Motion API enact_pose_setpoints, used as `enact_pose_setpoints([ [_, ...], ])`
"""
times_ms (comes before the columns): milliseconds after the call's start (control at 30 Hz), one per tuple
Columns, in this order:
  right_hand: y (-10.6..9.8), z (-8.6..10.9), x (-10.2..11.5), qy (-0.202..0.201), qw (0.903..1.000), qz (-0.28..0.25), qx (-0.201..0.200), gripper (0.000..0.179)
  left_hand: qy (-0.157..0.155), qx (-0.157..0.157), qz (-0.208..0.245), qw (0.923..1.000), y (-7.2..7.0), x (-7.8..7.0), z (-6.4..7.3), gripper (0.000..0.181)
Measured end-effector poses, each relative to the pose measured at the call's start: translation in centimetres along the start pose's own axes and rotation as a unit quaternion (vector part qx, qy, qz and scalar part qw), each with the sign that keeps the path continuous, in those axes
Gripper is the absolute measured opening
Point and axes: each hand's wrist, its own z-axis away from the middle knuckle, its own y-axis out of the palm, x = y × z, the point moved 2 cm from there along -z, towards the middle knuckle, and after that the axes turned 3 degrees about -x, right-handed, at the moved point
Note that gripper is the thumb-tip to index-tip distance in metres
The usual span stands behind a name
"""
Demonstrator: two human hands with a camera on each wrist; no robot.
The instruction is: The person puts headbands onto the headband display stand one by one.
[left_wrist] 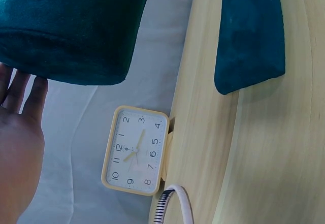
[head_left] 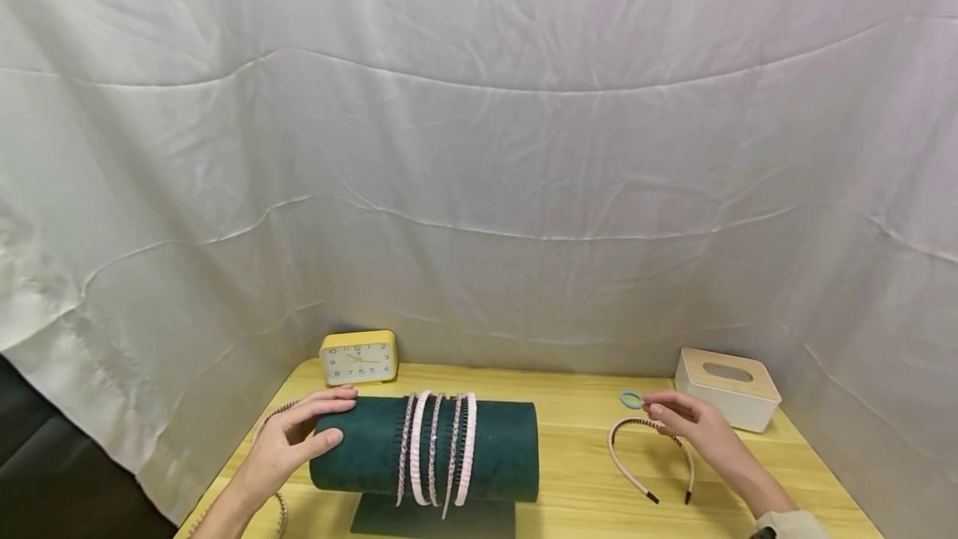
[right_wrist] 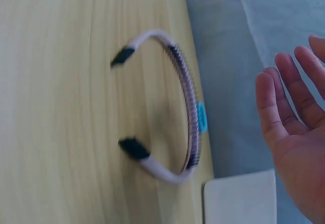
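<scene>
Basically, the box [head_left: 709,403], just right of and beyond the right grip [head_left: 692,427], has a slot [head_left: 728,372] on top; its contents cannot be seen. The roll [head_left: 511,447], with the left grip [head_left: 288,439] at its left end, carries five bands [head_left: 417,447] side by side; its long axis runs from the left grip toward the right one. The headband [right_wrist: 189,92] lies on the table [head_left: 572,439] below the right grip, arch toward the curtain [head_left: 524,289], black tips toward the near side. The right grip is loose and holds nothing; the left rests on the roll with straight fingers, not clenched. Just past the right fingertips lies the ring [right_wrist: 202,117]; beyond the left grip stands the clock [head_left: 359,362]. Table stretches between roll and headband; its far edge meets the curtain.
</scene>
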Motion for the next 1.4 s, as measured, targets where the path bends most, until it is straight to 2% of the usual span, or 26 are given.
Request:
enact_pose_setpoints([
  [267, -1.6, -0.1, -2.5, 0.040, 0.9986, 0.031, -0.015, 0.042, 0.002, 0.001, 0.001, 1.0000, 0.0, 0.0, 0.0, 0.040],
  [533, -2.4, 0.4, -4.9, 0.053, 0.9933, 0.097, -0.036, 0.041, 0.002, -0.004, -0.009, 1.0000, 0.0, -0.2, 0.0, 0.039],
  [667, -2.6, 0.5, -5.7, 0.052, 0.9888, 0.127, -0.058, 0.037, 0.004, -0.004, -0.008, 1.0000, 0.0, -0.1, 0.0, 0.039],
  [800, -2.8, 0.5, -6.4, 0.071, 0.9816, 0.165, -0.063, 0.034, 0.004, -0.002, -0.003, 1.0000, 0.0, -0.1, 0.0, 0.039],
  [1033, -2.7, 0.3, -7.3, 0.117, 0.9771, 0.167, -0.061, 0.035, 0.000, -0.002, -0.005, 1.0000, 0.0, 0.0, 0.0, 0.039],
  [1200, -2.5, 0.1, -7.6, 0.125, 0.9741, 0.177, -0.066, 0.034, 0.000, -0.002, -0.005, 1.0000, 0.0, -0.1, -0.1, 0.039],
  [1400, -2.3, -0.2, -7.9, 0.106, 0.9711, 0.203, -0.068, 0.030, 0.000, -0.003, -0.005, 1.0000, 0.0, 0.0, 0.0, 0.039],
])
